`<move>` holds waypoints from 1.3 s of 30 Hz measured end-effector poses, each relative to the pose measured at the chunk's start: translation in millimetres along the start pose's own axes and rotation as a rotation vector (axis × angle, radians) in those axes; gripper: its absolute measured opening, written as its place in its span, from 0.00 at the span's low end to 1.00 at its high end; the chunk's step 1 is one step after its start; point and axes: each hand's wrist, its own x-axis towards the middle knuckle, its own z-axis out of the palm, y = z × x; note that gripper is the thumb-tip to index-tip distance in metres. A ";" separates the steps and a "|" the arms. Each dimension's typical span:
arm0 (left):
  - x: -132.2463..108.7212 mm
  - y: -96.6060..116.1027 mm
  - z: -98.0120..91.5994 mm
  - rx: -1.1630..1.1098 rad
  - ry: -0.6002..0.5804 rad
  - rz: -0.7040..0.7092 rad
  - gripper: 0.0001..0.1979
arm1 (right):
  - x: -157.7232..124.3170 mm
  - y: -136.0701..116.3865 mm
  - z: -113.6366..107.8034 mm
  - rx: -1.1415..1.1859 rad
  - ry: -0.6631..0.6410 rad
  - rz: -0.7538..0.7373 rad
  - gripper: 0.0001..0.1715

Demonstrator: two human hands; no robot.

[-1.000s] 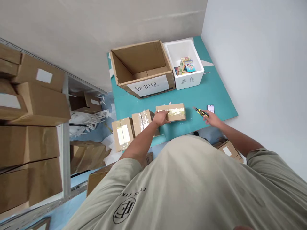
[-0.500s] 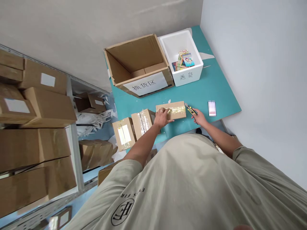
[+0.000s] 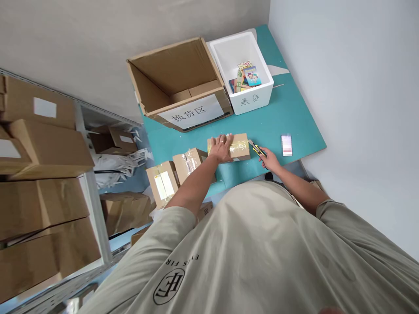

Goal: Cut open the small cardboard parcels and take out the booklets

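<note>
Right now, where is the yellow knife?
In the head view, the yellow utility knife is in the person's right hand, just beside the taped cardboard box.

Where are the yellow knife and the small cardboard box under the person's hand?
Yellow knife (image 3: 258,150): head view, point on its handle.
Small cardboard box (image 3: 241,147): head view, point on its taped top.

Pale walls (image 3: 347,109) rise above a blue floor (image 3: 139,146), beside metal shelving (image 3: 93,205) stacked with cardboard cartons (image 3: 42,205)
</note>
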 end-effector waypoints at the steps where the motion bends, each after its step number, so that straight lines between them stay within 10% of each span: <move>1: 1.6 -1.3 0.7 0.002 -0.005 0.009 0.80 | -0.7 -1.2 0.4 -0.004 -0.001 0.003 0.32; 39: -6.6 -0.6 5.5 -0.039 0.046 0.036 0.75 | -8.8 -24.2 -28.9 -0.203 -0.097 0.013 0.31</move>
